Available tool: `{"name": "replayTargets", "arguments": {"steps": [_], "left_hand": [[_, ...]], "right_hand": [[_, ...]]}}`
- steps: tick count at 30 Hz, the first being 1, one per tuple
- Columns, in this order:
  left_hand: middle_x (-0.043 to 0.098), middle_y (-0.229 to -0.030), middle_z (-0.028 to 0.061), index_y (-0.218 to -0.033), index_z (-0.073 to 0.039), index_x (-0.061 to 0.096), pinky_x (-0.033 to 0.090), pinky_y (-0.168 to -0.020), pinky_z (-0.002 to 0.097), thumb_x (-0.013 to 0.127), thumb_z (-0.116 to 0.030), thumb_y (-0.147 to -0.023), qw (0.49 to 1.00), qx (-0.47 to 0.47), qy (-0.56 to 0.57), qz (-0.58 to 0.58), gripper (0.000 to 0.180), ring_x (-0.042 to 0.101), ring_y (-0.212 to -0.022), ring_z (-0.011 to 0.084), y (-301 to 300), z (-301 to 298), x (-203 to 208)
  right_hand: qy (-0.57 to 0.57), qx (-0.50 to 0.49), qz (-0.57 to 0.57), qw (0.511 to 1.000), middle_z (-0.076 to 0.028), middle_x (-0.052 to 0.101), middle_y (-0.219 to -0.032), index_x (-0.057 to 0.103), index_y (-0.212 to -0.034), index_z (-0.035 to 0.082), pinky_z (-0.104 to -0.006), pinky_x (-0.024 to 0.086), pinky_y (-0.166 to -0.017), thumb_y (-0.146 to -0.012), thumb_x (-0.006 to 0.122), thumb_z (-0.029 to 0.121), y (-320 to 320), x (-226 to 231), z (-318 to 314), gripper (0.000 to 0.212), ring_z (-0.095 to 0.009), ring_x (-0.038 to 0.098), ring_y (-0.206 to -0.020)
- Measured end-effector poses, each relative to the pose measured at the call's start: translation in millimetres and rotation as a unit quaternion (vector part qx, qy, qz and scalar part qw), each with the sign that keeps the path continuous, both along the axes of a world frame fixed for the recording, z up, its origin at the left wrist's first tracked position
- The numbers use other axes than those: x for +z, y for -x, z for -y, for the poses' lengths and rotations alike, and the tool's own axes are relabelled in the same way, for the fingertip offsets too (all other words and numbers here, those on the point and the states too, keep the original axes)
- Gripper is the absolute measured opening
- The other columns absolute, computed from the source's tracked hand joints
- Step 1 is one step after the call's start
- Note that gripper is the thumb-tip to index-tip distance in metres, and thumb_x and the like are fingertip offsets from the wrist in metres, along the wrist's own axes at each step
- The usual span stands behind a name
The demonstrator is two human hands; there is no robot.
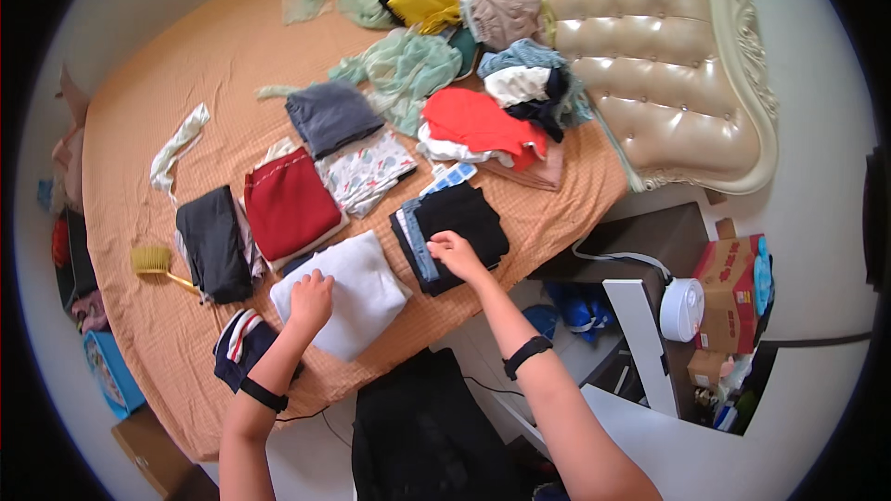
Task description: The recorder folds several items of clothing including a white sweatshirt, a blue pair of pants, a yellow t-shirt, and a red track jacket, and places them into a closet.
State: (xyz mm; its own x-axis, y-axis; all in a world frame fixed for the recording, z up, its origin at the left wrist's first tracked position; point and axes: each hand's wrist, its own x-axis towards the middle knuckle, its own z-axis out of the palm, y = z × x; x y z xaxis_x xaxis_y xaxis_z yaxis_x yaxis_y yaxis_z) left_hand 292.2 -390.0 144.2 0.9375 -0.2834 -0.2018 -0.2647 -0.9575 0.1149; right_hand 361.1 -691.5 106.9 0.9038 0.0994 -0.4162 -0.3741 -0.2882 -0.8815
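Note:
A thick white folded cloth (357,301), perhaps a garment, lies at the near edge of the bed. My left hand (311,300) rests on its left part with the fingers bent into the fabric. My right hand (455,258) is over a stack of folded black clothes (464,223), beside a strip of folded blue denim (416,241). Its fingers are loosely bent and apart, with nothing seen between them. Left of the white cloth are a folded dark red garment (290,204) and a folded dark grey one (215,241). A navy garment with striped trim (243,343) lies near my left forearm.
Loose clothes, among them a red garment (483,125) and pale green sheer fabric (408,70), lie toward the tufted headboard (650,56). A yellow bed brush (150,260) lies at the left. A nightstand (640,241), a white round device (682,309) and a cardboard box (729,292) stand right.

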Motion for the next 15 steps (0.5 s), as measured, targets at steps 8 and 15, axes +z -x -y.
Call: {"name": "replayTargets", "arguments": {"steps": [8,15], "left_hand": [[0.061,-0.088,0.0129,-0.094,-0.002,0.057,0.047,-0.069,0.0362,0.060,-0.021,-0.077,0.928,0.008,0.343,-0.144,0.026,0.061,-0.079,0.0264,-106,145,80],[0.062,-0.084,0.0111,-0.099,0.001,0.055,0.048,-0.069,0.0294,0.059,-0.019,-0.081,0.842,0.023,0.491,-0.220,0.027,0.061,-0.075,0.0190,-207,322,59]], "right_hand": [[-0.040,-0.169,-0.050,0.984,-0.006,0.061,-0.090,0.053,-0.098,0.006,-0.0247,0.048,-0.066,-0.085,0.057,0.031,-47,57,160,0.028,-0.013,0.060,-0.078],[-0.038,-0.223,-0.068,0.972,-0.006,0.061,-0.085,0.053,-0.096,0.007,-0.0236,0.047,-0.061,-0.085,0.057,0.027,-124,-10,289,0.023,-0.013,0.060,-0.073]]}}
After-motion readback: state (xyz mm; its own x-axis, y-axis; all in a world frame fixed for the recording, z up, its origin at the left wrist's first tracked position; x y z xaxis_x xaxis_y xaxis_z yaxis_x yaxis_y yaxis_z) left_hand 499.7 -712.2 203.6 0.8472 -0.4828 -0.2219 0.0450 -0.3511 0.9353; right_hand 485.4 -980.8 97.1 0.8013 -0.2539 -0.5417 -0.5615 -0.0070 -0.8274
